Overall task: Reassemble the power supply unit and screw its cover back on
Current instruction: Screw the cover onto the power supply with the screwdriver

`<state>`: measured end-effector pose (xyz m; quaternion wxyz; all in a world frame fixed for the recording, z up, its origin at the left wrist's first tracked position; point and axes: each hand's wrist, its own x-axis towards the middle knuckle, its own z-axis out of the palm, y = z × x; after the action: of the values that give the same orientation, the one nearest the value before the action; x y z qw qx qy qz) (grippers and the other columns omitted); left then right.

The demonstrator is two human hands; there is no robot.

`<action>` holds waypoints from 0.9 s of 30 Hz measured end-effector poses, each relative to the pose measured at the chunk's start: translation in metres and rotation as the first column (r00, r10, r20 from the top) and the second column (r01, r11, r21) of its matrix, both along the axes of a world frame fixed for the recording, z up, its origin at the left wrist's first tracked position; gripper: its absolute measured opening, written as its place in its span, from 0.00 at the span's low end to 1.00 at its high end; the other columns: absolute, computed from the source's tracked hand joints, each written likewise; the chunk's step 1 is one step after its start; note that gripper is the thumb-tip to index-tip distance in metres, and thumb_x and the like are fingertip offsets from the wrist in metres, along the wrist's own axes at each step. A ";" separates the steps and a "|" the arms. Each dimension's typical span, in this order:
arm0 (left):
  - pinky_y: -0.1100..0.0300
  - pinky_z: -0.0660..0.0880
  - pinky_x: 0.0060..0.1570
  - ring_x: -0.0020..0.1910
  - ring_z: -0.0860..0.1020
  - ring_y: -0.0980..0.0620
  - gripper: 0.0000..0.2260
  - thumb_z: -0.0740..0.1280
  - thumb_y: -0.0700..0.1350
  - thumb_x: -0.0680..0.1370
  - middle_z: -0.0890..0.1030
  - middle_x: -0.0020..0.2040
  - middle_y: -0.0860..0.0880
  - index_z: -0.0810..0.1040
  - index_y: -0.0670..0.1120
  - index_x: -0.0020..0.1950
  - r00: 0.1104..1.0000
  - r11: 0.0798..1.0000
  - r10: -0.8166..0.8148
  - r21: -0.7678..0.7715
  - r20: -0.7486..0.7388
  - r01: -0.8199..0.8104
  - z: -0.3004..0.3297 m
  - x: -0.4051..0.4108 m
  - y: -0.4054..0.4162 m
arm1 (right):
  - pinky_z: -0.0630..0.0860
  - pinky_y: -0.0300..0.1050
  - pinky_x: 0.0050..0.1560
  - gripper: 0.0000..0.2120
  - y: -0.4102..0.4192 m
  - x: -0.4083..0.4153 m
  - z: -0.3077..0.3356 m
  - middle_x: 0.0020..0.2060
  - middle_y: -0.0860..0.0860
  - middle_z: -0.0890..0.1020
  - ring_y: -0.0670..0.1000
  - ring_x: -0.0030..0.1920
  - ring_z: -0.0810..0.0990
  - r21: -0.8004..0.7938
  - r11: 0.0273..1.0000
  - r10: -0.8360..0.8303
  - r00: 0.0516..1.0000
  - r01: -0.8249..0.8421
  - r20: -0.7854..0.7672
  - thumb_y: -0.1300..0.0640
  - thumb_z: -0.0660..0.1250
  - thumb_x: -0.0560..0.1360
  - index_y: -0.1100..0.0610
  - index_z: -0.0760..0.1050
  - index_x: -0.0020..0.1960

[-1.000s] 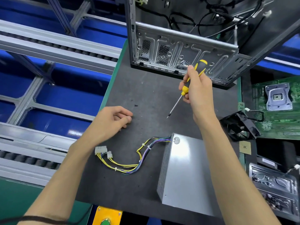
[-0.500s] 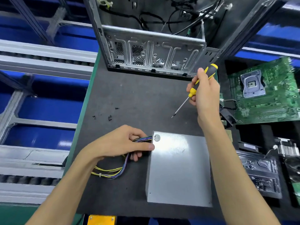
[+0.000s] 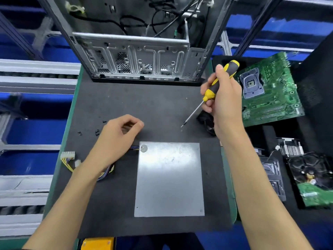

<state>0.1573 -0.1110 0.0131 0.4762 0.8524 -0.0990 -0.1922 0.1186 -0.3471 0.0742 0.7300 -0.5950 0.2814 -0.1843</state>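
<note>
PSU (image 3: pixel 169 179) flat, cover up for screwing; right hand (image 3: pixel 225 98) grips screwdriver (image 3: pixel 214 87) ready; left hand (image 3: pixel 120 132) loosely curled, empty, near screws (image 3: pixel 97 132)

Bright overhead light, glare on cover (image 3: pixel 169 177), edges warped

Left hand (image 3: pixel 119 136) forward over the table (image 3: pixel 162 109), palm down, fingers (image 3: pixel 138 124) loosely curled, holding nothing visible. Right hand (image 3: pixel 223 98) raised, gripping screwdriver (image 3: pixel 214 87), tip angled down-left.
</note>
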 end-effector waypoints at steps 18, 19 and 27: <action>0.73 0.66 0.64 0.68 0.69 0.69 0.35 0.75 0.62 0.69 0.73 0.69 0.64 0.70 0.60 0.74 0.988 0.990 -0.115 0.065 -0.106 0.122 0.007 -0.063 0.051 | 0.67 0.43 0.23 0.06 0.073 -0.031 0.014 0.34 0.54 0.76 0.55 0.33 0.70 -0.194 0.891 0.441 0.885 -0.411 0.148 0.60 0.59 0.79 0.58 0.70 0.43; 0.77 0.65 0.61 0.67 0.69 0.70 0.32 0.75 0.60 0.70 0.73 0.68 0.64 0.71 0.59 0.73 0.992 0.994 -0.094 0.057 -0.084 0.098 0.006 -0.065 0.054 | 0.65 0.43 0.23 0.07 0.077 -0.033 0.014 0.34 0.55 0.76 0.55 0.32 0.70 -0.203 0.882 0.458 0.875 -0.425 0.156 0.60 0.59 0.80 0.57 0.69 0.43; 0.75 0.70 0.52 0.52 0.79 0.59 0.08 0.69 0.43 0.81 0.82 0.52 0.60 0.82 0.56 0.56 0.979 0.988 0.150 -0.055 0.137 -0.143 -0.003 -0.105 0.074 | 0.66 0.40 0.25 0.08 0.103 -0.056 0.012 0.33 0.61 0.76 0.51 0.28 0.70 -0.284 0.845 0.521 0.820 -0.454 0.238 0.60 0.61 0.79 0.53 0.70 0.41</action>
<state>0.0522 -0.0367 0.0103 0.4998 0.8579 -0.0735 -0.0939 0.0627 -0.2438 0.0861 0.7185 -0.6865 -0.0191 -0.1095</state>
